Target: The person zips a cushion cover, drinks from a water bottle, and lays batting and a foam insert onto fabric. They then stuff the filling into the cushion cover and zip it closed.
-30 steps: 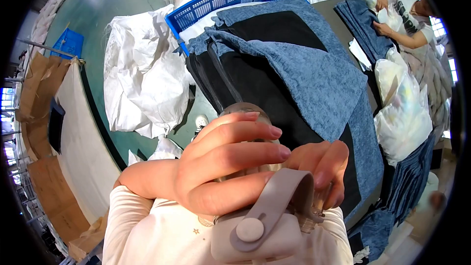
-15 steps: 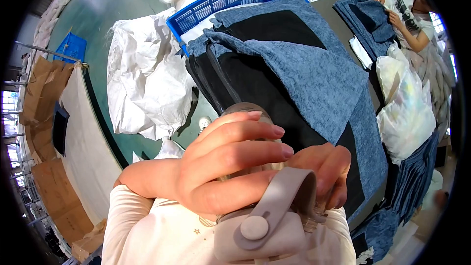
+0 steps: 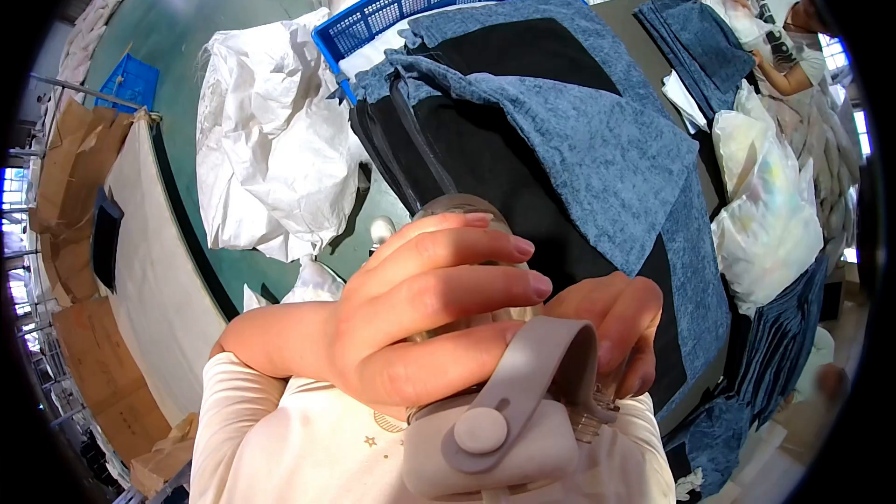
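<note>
Fingers (image 3: 439, 297) around the translucent bottle (image 3: 469, 205)

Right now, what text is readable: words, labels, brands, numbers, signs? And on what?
None readable for certain.
Co-worker's T-shirt: dark lettering, too small and distorted.
Brown cardboard: faint marking, too small.
Wearer's cream shirt: star print, no words visible.
Bottle lid: no lettering visible.

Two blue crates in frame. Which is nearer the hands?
The large slotted crate at top centre, with blue-and-black fabric overlapping its near side. The other blue crate looks smaller and sits farther off at upper left.
</note>
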Available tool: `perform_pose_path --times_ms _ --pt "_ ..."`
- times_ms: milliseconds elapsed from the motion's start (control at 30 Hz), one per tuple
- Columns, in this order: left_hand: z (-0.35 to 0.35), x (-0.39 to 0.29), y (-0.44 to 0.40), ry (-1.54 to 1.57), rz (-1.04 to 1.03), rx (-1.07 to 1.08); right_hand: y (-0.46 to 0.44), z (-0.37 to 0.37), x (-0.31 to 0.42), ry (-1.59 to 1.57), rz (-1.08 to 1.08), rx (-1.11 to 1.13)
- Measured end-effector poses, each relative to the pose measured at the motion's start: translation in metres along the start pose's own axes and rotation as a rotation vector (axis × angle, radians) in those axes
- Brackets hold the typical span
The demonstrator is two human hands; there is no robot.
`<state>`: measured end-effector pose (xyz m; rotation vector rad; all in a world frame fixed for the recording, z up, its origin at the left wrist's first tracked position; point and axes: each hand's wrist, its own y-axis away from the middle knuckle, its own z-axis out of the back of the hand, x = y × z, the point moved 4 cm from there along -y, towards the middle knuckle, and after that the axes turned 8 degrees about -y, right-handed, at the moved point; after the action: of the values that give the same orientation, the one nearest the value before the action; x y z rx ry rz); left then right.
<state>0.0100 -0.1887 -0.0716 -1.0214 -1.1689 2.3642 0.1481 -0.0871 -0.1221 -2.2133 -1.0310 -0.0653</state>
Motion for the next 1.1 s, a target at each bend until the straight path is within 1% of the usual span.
perform_pose_path --times_ms 133,300,433,533,633,733,833,900,967,1000,1033,1100 --pt "0.000 0.001 0.001 -0.008 -0.014 -0.027 0.002 -0.002 -0.002 -0.002 0.046 -0.031" --pt "-0.003 0.000 0.004 -0.003 -0.012 -0.104 -0.004 -0.005 0.000 0.029 -0.015 0.004" --pt "-0.002 0.002 0.005 0.031 -0.002 -0.107 -0.007 -0.005 0.001 0.049 -0.041 0.034" --pt "-0.003 0.003 0.008 0.057 0.001 -0.127 -0.006 -0.006 0.002 0.126 -0.030 0.022" --pt "0.002 0.004 0.008 0.096 0.030 -0.075 -0.006 -0.007 0.004 0.205 -0.050 0.000" --pt "0.005 0.005 0.009 0.165 0.049 -0.037 -0.005 -0.010 0.016 0.380 -0.110 0.048" --pt "0.007 0.009 0.013 0.205 0.094 -0.007 -0.014 -0.018 0.024 0.561 -0.029 0.081" --pt "0.006 0.014 0.019 0.202 0.163 0.045 -0.007 -0.017 0.033 0.748 0.010 -0.018" --pt "0.009 0.023 0.026 0.175 0.248 0.120 -0.009 -0.016 0.042 0.960 0.002 -0.212" --pt "0.015 0.026 0.025 0.142 0.435 0.367 -0.017 -0.016 0.043 1.051 -0.036 -0.317" --pt "0.011 0.039 0.035 0.104 0.445 0.261 -0.023 -0.014 0.042 1.104 -0.107 -0.382" --pt "0.004 0.056 0.059 0.068 0.654 0.280 -0.036 -0.009 0.038 1.143 -0.261 -0.412"
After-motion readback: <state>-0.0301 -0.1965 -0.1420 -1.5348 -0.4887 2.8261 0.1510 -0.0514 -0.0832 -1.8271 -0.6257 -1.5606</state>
